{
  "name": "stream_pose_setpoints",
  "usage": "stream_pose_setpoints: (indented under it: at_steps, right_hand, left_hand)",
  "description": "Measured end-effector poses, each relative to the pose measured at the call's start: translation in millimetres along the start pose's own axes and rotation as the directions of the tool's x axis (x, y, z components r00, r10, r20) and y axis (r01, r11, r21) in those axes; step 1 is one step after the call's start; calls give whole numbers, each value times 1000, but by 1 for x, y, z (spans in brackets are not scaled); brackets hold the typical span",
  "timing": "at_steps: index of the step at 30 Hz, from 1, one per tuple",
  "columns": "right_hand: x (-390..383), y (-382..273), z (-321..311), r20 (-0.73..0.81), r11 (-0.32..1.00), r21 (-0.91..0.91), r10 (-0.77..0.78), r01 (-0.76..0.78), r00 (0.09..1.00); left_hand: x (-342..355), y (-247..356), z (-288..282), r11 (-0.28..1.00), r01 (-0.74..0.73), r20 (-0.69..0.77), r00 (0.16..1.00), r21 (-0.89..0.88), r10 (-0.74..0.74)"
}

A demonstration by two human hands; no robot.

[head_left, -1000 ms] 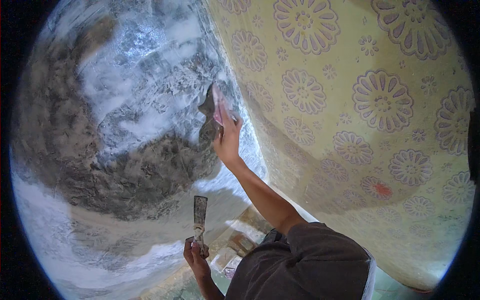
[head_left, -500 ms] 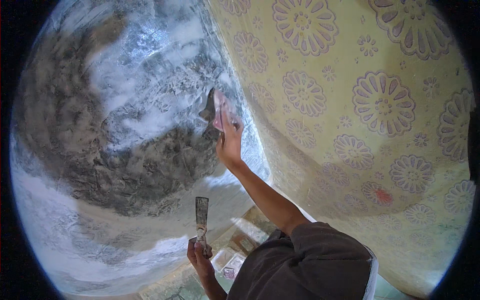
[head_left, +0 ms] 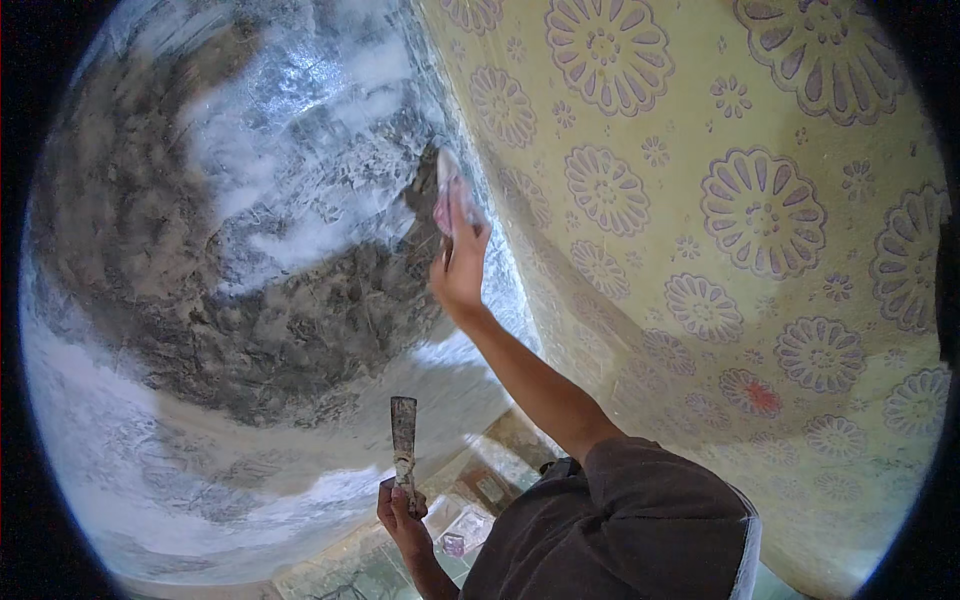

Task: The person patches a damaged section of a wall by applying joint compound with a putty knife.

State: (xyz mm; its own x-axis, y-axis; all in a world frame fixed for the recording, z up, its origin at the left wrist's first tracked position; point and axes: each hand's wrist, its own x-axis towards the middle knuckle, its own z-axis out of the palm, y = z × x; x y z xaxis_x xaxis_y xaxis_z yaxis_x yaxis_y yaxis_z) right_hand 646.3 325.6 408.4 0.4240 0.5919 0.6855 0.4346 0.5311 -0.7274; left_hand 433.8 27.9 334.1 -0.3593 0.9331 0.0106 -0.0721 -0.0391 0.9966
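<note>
Pinkish tool (head_left: 446,192) in right hand (head_left: 462,272) sits near corner (head_left: 507,262), open wall (head_left: 300,225) leftward.

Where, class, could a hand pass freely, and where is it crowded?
A hand could probably pass between the scraper in the left hand and the right forearm. Crowded: the wall corner by the right hand, and the box-like things between left hand and dark shirt.

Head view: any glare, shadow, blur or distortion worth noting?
Head view: glare high on the grey wall; same view, soft shadow low on the patterned wall; same view, right hand slightly blurred; same view, round black rim.
</note>
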Motion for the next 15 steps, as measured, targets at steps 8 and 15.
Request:
stream_pose_setpoints:
  at_steps: [8, 15]
  right_hand:
    - [-14, 3, 24, 38, 987, -47, -151, 153, 988]
    - [-13, -2, -2, 130, 976, 35, -219, 216, 967]
  left_hand:
    - [-10, 1, 3, 999, 33, -15, 999, 6, -33]
    - [-20, 0, 0, 1000, 21, -38, 999, -18, -21]
